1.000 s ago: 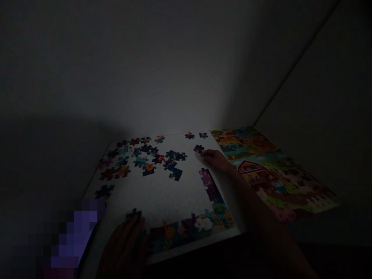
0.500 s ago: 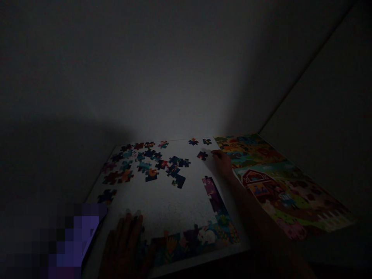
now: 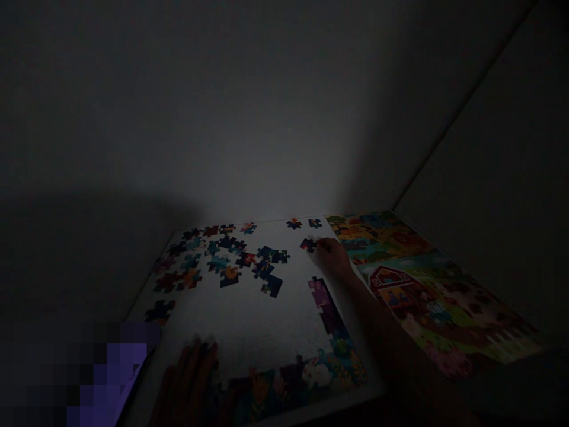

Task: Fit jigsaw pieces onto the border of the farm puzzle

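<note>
The scene is very dark. My right hand (image 3: 334,255) reaches far across a white board (image 3: 249,308), and its fingertips touch a dark loose puzzle piece (image 3: 307,245); the fingers look curled at it. My left hand (image 3: 189,382) lies flat with fingers stretched out on the board's near left edge, by a small dark piece. A joined strip of puzzle (image 3: 326,308) runs down the board's right side and along its near edge (image 3: 288,379). Several loose pieces (image 3: 226,258) lie scattered over the far left of the board.
A colourful farm picture sheet (image 3: 413,284) with a red barn lies to the right of the board. Two more loose pieces (image 3: 304,223) sit at the far edge. Dim walls meet in a corner behind. A blurred purple patch (image 3: 106,373) fills the lower left.
My right hand drew right off the loose piece, then came back left onto it. The view tilted slightly, and my left hand stayed flat on the board.
</note>
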Available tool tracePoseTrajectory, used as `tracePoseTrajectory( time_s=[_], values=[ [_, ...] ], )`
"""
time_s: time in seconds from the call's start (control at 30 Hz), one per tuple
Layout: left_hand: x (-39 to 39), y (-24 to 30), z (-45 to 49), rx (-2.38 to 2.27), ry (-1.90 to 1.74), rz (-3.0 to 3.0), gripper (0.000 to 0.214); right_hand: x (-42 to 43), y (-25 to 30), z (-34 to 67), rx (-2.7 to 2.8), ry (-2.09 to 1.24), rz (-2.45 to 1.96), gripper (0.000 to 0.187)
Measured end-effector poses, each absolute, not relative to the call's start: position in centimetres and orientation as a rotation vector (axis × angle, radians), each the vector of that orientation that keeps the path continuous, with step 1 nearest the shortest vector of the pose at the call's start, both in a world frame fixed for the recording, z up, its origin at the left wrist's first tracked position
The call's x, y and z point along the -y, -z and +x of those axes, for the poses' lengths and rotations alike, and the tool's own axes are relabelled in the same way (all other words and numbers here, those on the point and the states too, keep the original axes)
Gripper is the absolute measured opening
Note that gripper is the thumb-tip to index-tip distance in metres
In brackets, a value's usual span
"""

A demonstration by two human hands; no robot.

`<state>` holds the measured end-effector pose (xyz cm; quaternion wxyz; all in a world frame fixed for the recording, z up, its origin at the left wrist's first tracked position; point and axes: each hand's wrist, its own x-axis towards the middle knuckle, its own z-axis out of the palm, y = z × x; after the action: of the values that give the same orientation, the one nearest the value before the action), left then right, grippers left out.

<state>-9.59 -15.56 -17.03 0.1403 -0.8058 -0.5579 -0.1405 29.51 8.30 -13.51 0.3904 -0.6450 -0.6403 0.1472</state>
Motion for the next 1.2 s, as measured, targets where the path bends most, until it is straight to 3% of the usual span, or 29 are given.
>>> tracePoseTrajectory(
  time_s=[0.43, 0.83, 1.2],
  values=[
    [16.2, 14.8, -7.3, 1.626, 0.548, -2.250, 0.057, -10.3, 12.0, 28.5, 1.587, -0.279, -1.988, 0.033],
    [16.4, 15.0, -8.0, 1.552, 0.493, -2.235, 0.053, -9.7, 13.0, 28.8, 1.727, -0.352, -1.575, 0.033],
    [16.7, 15.6, -6.3, 1.760, 0.706, -2.164, 0.042, -3.6, 10.0, 20.0, 2.451, -0.566, -0.950, 0.024]
  ],
)
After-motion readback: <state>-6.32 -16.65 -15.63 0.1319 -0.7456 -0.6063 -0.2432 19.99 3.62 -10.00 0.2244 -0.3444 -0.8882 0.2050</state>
